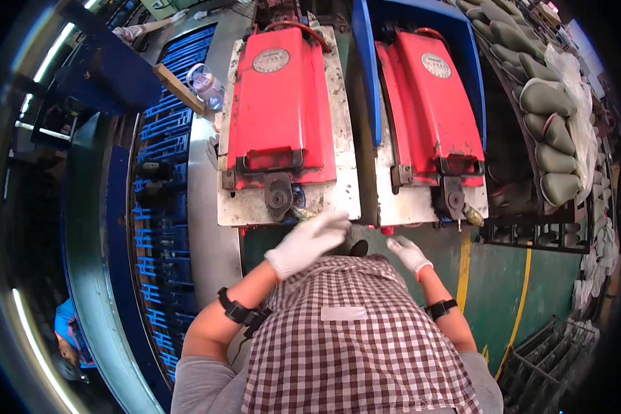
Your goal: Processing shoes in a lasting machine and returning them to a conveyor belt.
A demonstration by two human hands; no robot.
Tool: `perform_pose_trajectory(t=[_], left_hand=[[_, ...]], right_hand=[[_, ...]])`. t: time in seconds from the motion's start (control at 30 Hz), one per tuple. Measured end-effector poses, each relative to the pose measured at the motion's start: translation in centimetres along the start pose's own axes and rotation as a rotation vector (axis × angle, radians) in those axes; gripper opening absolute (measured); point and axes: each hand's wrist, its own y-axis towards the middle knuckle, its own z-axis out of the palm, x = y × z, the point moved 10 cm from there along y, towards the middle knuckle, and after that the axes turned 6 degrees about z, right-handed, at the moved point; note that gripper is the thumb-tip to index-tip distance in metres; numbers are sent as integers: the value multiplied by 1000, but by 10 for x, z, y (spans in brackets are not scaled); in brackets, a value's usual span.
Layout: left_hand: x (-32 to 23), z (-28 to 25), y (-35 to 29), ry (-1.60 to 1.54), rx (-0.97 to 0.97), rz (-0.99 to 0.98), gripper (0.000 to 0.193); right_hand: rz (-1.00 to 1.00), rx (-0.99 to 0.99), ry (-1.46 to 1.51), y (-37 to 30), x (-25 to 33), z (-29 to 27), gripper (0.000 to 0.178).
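My left hand (312, 241), in a white knitted glove, stretches its fingers out flat just in front of the left machine. It holds nothing that I can see. That machine has a closed red lid (281, 103) with a round plate and a dark front latch (279, 196). My right hand (410, 256), gloved the same way, has its fingers extended and looks bare of any object. It is just below a red button (387, 231) at the front edge of the right machine, whose red lid (435, 103) is also down. A blue hood (419, 10) surrounds that lid.
To the left runs a conveyor with blue bars (160, 214), and a clear bottle (207, 86) stands beside it. Grey-green shoe-shaped pieces (555, 162) fill a rack on the right. Metal racks (552, 359) stand on the green floor. A person in blue (72, 331) is at far left.
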Motion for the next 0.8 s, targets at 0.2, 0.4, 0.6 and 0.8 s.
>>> perform_pose_trajectory(t=[0.2, 0.4, 0.6, 0.8], left_hand=[[-8, -44, -38, -20, -180, -10, 55], [0, -14, -37, -143, 177, -269, 59], [-60, 15, -32, -147, 211, 26, 43], [-142, -10, -93, 726, 74, 195, 34]], right_hand=[[348, 424, 37, -20, -143, 38, 80], [-330, -93, 816, -108, 119, -26, 31], [-1269, 276, -175, -269, 333, 36, 24], [-1380, 239, 686, -292, 293, -62, 29]])
